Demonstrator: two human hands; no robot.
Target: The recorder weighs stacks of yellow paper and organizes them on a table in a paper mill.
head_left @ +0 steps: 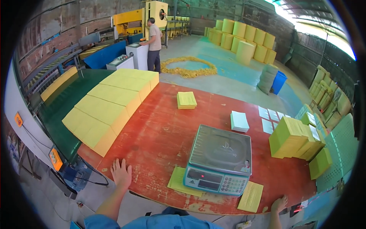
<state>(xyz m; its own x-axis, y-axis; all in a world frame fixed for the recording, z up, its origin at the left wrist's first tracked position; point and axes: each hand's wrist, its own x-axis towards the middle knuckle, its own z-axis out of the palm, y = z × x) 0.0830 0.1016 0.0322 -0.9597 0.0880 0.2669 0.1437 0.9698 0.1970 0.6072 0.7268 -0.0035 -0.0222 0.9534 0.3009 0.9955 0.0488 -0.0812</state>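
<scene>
My left hand [121,174] lies on the red tabletop [152,152] at its near left edge, fingers spread, holding nothing. At the near right edge rests my right hand [279,204], fingers stretched over the wood and empty. Between them stands a teal digital scale [217,183] with a bare metal pan [223,143]. Yellow paper sheets [177,179] stick out from under its left side, and another yellow sheet stack [251,196] lies by its right front corner, nearest my right hand. Beyond my left hand is a row of large yellow paper stacks [101,114].
A small yellow stack [186,100] and a white paper stack [239,121] sit farther back. White cards [267,126] and tall yellow stacks [289,139] occupy the right side. A green conveyor belt [57,110] adjoins on the left. Beyond, a person [154,44] stands at a control cabinet [137,57].
</scene>
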